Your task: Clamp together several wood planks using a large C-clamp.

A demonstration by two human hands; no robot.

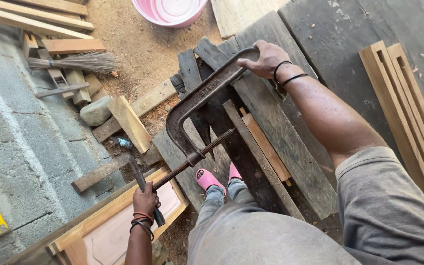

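A big rusty iron C-clamp (192, 100) is held slanted over dark weathered planks (271, 127). My right hand (263, 59) grips the far end of its curved frame. The long threaded screw (197, 157) runs down to my left hand (145, 198), which is closed around the screw's near end and the handle of a hammer (133, 164). The hammer's metal head (122, 143) points away from me. Nothing sits between the clamp's jaws. My feet in pink sandals (207, 180) stand under the screw.
A light wooden framed panel (119, 221) lies on the ground by my left hand. Offcuts, a stone (95, 112) and a straw broom (79, 61) lie on the sandy ground at left. Slotted wooden frames (403, 108) lie at right, a pink basin (170, 11) at top.
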